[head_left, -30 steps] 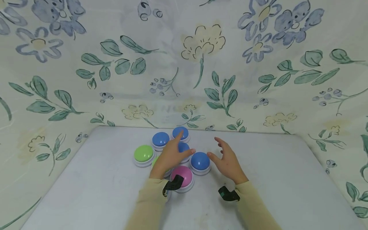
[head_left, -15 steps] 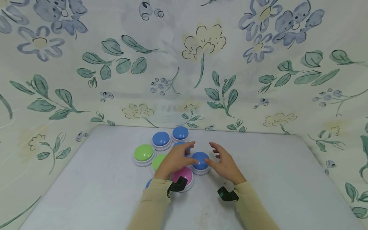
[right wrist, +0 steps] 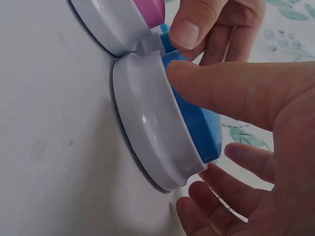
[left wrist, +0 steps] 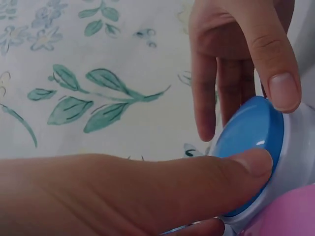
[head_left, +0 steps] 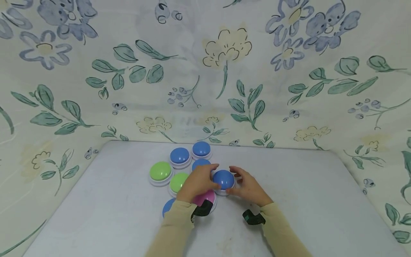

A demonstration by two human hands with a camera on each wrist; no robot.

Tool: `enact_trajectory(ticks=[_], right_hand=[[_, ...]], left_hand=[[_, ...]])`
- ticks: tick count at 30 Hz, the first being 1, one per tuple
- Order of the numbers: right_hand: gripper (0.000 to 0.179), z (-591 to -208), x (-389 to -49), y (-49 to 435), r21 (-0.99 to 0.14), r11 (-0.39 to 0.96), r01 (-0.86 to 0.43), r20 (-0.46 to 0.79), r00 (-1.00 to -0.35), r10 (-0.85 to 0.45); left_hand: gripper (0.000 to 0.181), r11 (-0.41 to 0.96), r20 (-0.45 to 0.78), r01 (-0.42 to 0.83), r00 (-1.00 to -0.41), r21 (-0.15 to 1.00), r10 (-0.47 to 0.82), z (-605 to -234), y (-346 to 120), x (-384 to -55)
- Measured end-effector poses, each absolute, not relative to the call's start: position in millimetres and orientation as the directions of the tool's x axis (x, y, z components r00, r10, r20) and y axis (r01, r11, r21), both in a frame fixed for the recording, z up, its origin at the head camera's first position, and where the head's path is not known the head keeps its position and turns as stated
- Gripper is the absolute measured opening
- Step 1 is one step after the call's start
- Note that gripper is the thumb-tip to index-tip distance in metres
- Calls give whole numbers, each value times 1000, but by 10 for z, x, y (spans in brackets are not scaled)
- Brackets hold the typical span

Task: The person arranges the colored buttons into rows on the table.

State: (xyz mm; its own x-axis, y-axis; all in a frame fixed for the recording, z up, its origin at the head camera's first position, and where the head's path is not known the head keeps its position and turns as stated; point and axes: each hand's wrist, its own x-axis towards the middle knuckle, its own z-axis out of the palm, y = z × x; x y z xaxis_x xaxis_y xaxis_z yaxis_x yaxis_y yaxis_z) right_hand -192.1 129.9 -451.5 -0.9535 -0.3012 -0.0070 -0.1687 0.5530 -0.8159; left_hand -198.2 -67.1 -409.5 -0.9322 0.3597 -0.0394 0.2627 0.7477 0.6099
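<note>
A blue dome push button (head_left: 223, 179) with a white round base stands on the white table between both hands. My left hand (head_left: 197, 182) is at its left side, and the left thumb (left wrist: 251, 164) overlaps the dome's edge in the left wrist view. From the right, my right hand (head_left: 252, 189) surrounds the button loosely. Its thumb (right wrist: 189, 73) lies at the dome's rim, while its other fingers spread beside the far side of the base. A pink button (head_left: 205, 196) sits beside the blue one, partly hidden behind the left hand and wrist strap.
Two green buttons (head_left: 160, 171) and several more blue buttons (head_left: 179, 155) are clustered left of and behind the hands. One blue button (head_left: 168, 206) is half covered by the left sleeve. A floral cloth (head_left: 205, 71) rises behind the table (head_left: 305, 200).
The left hand has come right and down from over the back blue buttons to the front blue button. The right hand has lowered slightly and moved left, so both now flank it.
</note>
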Motion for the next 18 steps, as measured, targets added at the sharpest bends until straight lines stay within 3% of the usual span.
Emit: enact_trajectory(ticks=[18], right_hand=[[73,-4605,-1932,1303,-806,571,-159,-5,-962,-274]], left_hand=[[65,827,-38,272,-942,493,333,-4146,-579,-1932]])
